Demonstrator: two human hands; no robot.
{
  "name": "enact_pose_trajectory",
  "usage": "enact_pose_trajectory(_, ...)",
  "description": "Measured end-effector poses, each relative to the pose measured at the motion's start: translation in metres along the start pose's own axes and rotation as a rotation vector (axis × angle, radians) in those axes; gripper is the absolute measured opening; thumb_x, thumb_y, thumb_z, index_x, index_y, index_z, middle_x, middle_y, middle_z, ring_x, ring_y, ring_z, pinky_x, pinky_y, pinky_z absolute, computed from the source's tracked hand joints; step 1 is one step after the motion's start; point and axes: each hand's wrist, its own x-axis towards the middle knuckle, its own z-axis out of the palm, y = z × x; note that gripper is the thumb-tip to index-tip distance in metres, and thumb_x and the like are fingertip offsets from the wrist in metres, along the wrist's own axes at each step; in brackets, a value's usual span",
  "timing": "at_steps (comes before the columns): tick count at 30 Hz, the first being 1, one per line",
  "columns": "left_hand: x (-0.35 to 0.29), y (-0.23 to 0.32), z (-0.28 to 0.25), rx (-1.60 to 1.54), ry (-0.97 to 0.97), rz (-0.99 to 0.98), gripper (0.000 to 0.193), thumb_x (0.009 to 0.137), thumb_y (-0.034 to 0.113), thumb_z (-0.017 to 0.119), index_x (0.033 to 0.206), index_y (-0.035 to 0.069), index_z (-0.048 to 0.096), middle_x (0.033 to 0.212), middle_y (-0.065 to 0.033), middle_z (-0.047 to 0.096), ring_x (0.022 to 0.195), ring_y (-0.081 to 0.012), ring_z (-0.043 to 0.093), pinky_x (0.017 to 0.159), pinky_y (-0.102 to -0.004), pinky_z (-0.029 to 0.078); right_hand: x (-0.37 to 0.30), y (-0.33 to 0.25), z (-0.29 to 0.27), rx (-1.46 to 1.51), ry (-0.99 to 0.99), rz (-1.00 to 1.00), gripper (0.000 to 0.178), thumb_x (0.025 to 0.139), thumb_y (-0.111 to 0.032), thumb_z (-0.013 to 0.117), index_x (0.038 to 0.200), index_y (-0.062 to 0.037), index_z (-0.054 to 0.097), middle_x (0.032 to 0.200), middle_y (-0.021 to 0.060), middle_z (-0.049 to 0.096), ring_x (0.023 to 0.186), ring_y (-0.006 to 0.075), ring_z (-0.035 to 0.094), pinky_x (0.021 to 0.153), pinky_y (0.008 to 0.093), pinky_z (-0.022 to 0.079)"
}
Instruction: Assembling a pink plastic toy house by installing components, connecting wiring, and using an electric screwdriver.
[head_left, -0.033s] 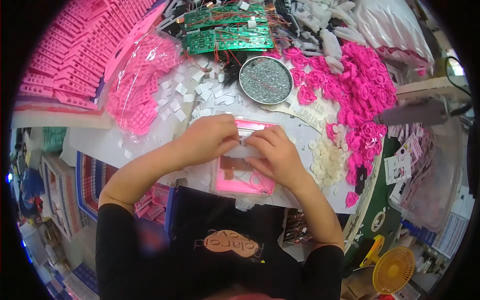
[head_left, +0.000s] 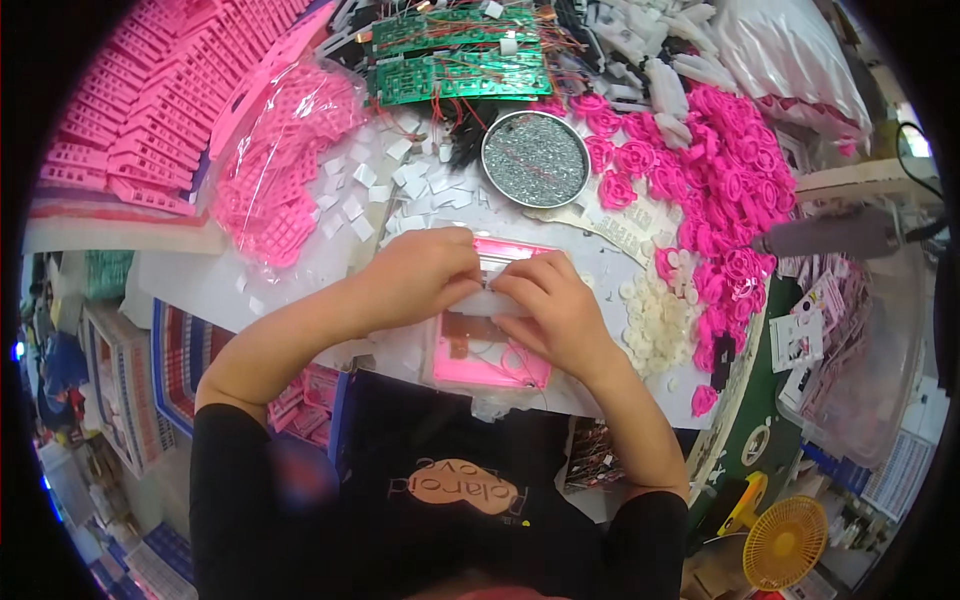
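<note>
A pink plastic housing (head_left: 462, 373) lies in front of me on the worktable, with a brown piece and thin wires inside its near half. My left hand (head_left: 440, 272) reaches over its far left part, thumb and fingers pinched together. From the other side my right hand (head_left: 550, 305) comes in, its fingertips closed and nearly meeting the left ones above a silvery strip. Whatever sits between the fingertips is too small to name. The hands cover much of the housing's middle.
Beyond the hands stands a round dish of small metal screws (head_left: 535, 158). Green circuit boards (head_left: 460, 75) lie behind it. Pink rose-shaped parts (head_left: 735, 190) and whitish discs (head_left: 655, 320) spread at right, below a grey power screwdriver (head_left: 835, 232). Bagged pink grids (head_left: 290, 150) lie left.
The view has shifted very slightly. Both hands keep the same pinched pose over the pink housing.
</note>
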Motion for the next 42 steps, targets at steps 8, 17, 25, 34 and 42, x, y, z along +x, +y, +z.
enact_pose_trajectory(8,-0.004,0.004,0.0,-0.038,-0.007,-0.069,0.007,0.083,0.009,0.072,0.086,0.003,0.071,0.081,-0.0099,0.06,0.076,-0.0287,0.062,0.068,-0.039,0.05,0.011,-0.009,-0.007,-0.05,-0.108,0.035,0.038,0.071,-0.011,0.079,0.106,-0.0061,0.062,0.11,0.0102,0.06,0.103,0.0319,0.056,0.088,0.0418,0.05)
enact_pose_trajectory(17,0.007,0.002,-0.009,-0.275,-0.15,-0.401,0.017,0.083,0.015,0.074,0.085,-0.001,0.071,0.072,-0.0081,0.066,0.065,-0.0126,0.061,0.06,-0.0293,0.049,0.015,-0.013,-0.005,-0.101,-0.162,0.022,0.038,0.07,-0.009,0.078,0.104,-0.0035,0.06,0.112,0.012,0.06,0.106,0.0323,0.055,0.09,0.0417,0.049)
enact_pose_trajectory(25,0.008,-0.005,-0.003,-0.232,-0.108,-0.271,0.015,0.083,0.014,0.073,0.083,-0.001,0.069,0.068,-0.0074,0.064,0.061,-0.0144,0.059,0.059,-0.0299,0.049,0.014,-0.024,0.0,-0.219,-0.161,0.022,0.029,0.077,-0.011,0.068,0.104,-0.0004,0.063,0.11,0.012,0.062,0.105,0.0305,0.056,0.09,0.0406,0.049)
enact_pose_trajectory(34,0.026,-0.006,-0.012,-0.3,-0.227,-0.359,0.015,0.08,0.013,0.073,0.083,-0.001,0.069,0.065,-0.0068,0.062,0.058,-0.0136,0.057,0.056,-0.0309,0.046,0.011,-0.063,0.016,-0.665,-0.104,0.098,0.033,0.079,-0.013,0.062,0.108,0.0021,0.063,0.113,0.0152,0.061,0.107,0.0286,0.056,0.086,0.04,0.047)
enact_pose_trajectory(42,0.029,-0.003,-0.013,-0.248,-0.332,-0.34,0.013,0.08,0.012,0.072,0.081,-0.001,0.069,0.066,-0.0088,0.064,0.06,-0.0158,0.06,0.057,-0.0322,0.048,0.016,-0.049,-0.002,-0.311,-0.244,0.15,0.035,0.079,-0.01,0.063,0.112,0.0038,0.059,0.117,0.0162,0.06,0.105,0.0312,0.055,0.087,0.0396,0.049)
